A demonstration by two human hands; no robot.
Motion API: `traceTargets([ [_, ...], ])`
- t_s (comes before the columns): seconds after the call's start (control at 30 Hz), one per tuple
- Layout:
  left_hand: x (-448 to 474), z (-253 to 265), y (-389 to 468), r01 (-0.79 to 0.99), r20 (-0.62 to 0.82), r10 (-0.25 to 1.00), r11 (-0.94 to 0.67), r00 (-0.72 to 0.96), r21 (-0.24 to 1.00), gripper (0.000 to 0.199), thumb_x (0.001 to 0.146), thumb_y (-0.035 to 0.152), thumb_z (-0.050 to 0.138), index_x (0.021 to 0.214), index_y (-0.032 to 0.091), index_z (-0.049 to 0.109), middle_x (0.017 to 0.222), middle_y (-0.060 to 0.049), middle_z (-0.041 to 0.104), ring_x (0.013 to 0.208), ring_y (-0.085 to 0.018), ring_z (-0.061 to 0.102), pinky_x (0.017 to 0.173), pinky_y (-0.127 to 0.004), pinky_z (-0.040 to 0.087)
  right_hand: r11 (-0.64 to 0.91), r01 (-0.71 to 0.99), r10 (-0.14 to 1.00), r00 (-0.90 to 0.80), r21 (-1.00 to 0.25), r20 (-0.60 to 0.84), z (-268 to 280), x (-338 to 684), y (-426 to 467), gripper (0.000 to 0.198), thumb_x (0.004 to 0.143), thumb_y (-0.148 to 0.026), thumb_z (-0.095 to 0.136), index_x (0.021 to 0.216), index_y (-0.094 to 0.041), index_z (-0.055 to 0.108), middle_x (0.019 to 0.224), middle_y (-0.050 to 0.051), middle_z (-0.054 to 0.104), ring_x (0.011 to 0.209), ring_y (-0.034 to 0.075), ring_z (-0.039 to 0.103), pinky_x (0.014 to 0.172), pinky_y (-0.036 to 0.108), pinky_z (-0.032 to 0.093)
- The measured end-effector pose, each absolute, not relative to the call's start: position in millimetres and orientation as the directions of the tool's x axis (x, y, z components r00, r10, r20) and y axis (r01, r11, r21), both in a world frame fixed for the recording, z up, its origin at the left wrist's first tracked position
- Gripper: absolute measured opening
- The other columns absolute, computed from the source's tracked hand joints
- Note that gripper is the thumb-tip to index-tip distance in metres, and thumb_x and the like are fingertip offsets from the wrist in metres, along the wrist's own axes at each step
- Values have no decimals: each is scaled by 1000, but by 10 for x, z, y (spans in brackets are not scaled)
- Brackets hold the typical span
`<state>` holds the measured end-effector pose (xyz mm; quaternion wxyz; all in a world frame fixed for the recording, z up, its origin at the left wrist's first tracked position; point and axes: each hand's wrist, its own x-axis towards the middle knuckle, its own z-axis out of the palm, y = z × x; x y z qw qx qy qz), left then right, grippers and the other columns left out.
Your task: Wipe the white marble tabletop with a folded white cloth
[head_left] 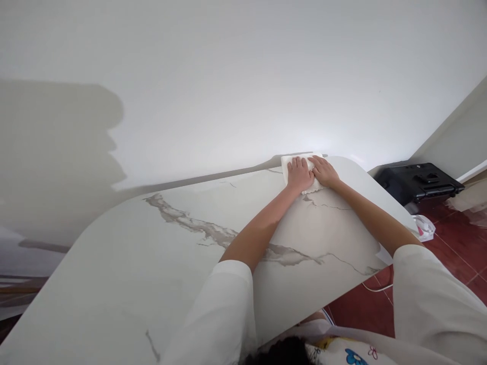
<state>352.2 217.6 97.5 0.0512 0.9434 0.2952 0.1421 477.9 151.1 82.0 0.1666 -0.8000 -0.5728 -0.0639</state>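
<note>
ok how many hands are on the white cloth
2: the left hand over the middle of the white cloth, the right hand beside it at the cloth's right side, both near the far edge of the marble-patterned table.

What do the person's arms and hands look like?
The left sleeve and right sleeve are white, plain and loose, ending near the elbows. Below them, the left forearm and right forearm are bare, with no watch or bracelet showing. The left fingers and right fingers wear no gloves, and I see no rings.
</note>
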Motion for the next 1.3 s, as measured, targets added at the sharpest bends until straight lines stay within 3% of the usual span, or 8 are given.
traceTargets([
  [0.43, 3141, 939, 1712, 548, 267, 570, -821, 777, 158, 55, 92, 30, 32, 139, 2, 37, 147, -21, 37, 139, -32, 29, 113, -47, 22, -251, 946, 903, 305, -205, 303, 787, 4414, 1040, 52, 92, -25, 28, 141, -16, 42, 149, 11, 39, 138, 25, 33, 112, 44, 31],
  [0.73, 2833, 985, 1326, 519, 232, 537, -844, 811, 137, 56, 92, 29, 32, 140, 1, 36, 149, -22, 34, 140, -33, 27, 113, -50, 23, -340, 929, 899, 367, -146, 241, 869, 4018, 595, 52, 93, -24, 26, 143, -17, 38, 151, 9, 36, 139, 24, 31, 111, 41, 31],
  [0.93, 2628, 1011, 1037, 525, 199, 539, -842, 818, 124, 57, 93, 29, 32, 143, 0, 33, 151, -22, 32, 141, -35, 25, 114, -50, 22, -287, 943, 898, 326, -167, 295, 841, 3846, 312, 51, 92, -25, 27, 141, -17, 41, 149, 12, 39, 137, 27, 34, 109, 46, 34],
  [1.3, 2136, 1049, 517, 487, 177, 486, -873, 856, 39, 60, 93, 31, 34, 142, -3, 32, 148, -28, 33, 139, -40, 28, 110, -54, 28, -300, 948, 917, 318, -106, 241, 924, 3295, -286, 52, 94, -27, 24, 143, -15, 37, 151, 12, 36, 139, 28, 31, 109, 46, 34],
])
